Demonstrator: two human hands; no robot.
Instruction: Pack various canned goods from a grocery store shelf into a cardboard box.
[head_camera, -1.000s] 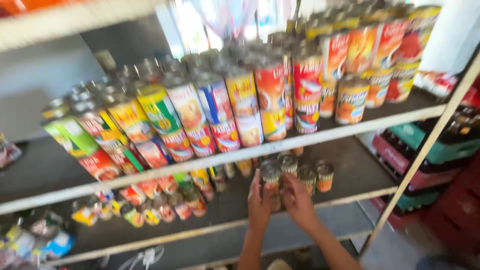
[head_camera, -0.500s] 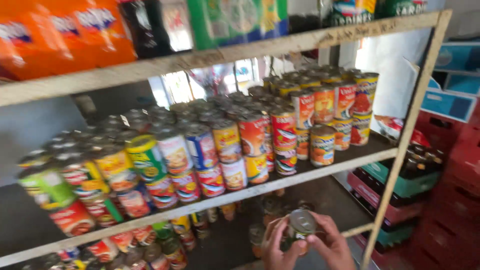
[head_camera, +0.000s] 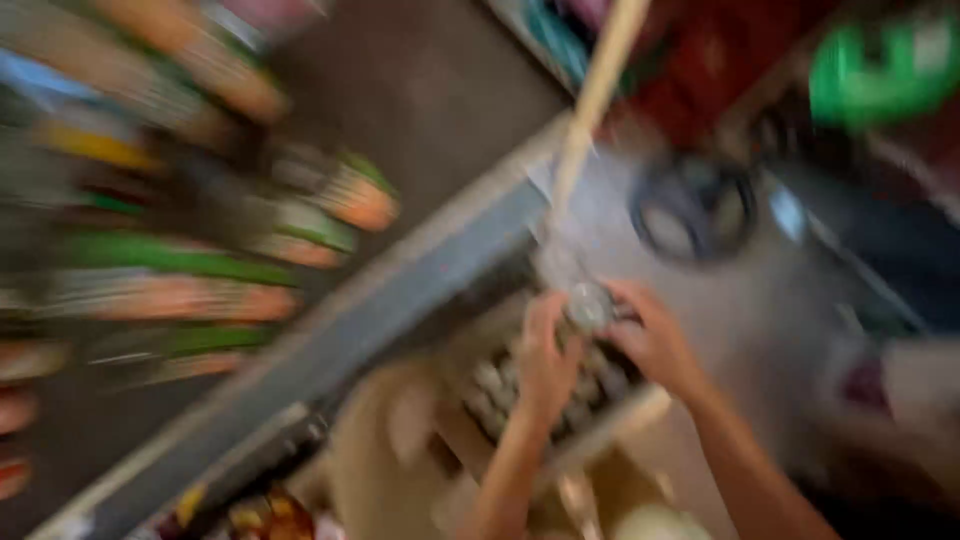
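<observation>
We see one small round can (head_camera: 588, 306), its silvery metal top facing us, caught between our two hands just above an open cardboard box (head_camera: 610, 420). Our left hand (head_camera: 543, 362) presses against the can's left side with the fingers curled upward, and our right hand (head_camera: 650, 338) closes on it from the right, so the two hands are together, clamped on the can. Directly below the hands, inside the box, lie rows of similar round metal cans (head_camera: 505, 385); the blur keeps us from counting them exactly, though several tops show between and beneath the fingers. The box looks like pale brown cardboard with an edge running along its lower right side. To the left, a grey shelf edge (head_camera: 330, 350) slants across the view, and beyond it stand streaked cans with green, orange and red labels (head_camera: 300, 225), too smeared to count. A pale upright post (head_camera: 600, 80) rises near the top, and a dark ring-shaped object (head_camera: 693, 207) lies on the floor beside it.
</observation>
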